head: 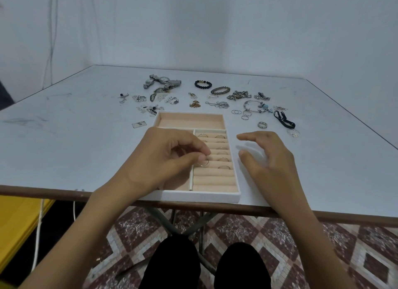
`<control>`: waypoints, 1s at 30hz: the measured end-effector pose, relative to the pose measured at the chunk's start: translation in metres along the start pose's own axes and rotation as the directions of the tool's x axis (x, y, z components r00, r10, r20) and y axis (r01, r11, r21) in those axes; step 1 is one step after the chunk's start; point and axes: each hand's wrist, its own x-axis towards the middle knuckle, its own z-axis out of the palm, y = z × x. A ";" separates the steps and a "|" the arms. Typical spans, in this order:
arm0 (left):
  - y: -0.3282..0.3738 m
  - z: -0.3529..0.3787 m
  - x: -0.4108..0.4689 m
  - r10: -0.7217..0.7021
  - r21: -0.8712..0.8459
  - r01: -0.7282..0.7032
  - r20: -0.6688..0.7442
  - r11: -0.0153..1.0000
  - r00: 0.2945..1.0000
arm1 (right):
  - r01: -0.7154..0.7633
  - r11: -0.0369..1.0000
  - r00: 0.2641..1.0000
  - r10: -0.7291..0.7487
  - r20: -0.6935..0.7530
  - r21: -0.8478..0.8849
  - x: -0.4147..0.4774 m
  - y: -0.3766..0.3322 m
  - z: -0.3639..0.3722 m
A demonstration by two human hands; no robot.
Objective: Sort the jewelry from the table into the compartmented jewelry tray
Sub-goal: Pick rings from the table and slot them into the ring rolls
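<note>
Left hand (163,159) pinches a thin ring (204,163) over the tray (200,197), hiding its left side; right hand (267,159) spread at 3 o'clock, watch (163,82) at 12.

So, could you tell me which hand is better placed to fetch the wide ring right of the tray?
Right hand: it hovers open nearest the wide ring; the left hand pinches a thin ring over the tray.

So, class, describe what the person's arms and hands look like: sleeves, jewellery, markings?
The left forearm and right forearm are bare, no sleeve in view. The left hand and right hand wear no gloves, rings, watch or bracelet. The left thumbnail looks short, unpainted.
</note>
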 end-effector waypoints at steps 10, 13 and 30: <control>-0.001 0.001 0.003 0.077 0.167 -0.084 0.046 0.982 0.996 | -0.040 0.960 0.980 0.093 0.179 -0.276 0.001 -0.001 0.007; -0.003 0.002 0.005 0.093 0.208 -0.105 0.065 0.972 0.994 | -0.040 0.958 0.979 0.094 0.180 -0.285 0.000 -0.001 0.007; 0.014 -0.008 0.016 -0.022 0.341 -0.068 0.253 0.938 0.967 | -0.007 0.952 0.987 0.056 0.149 -0.306 -0.001 0.003 0.010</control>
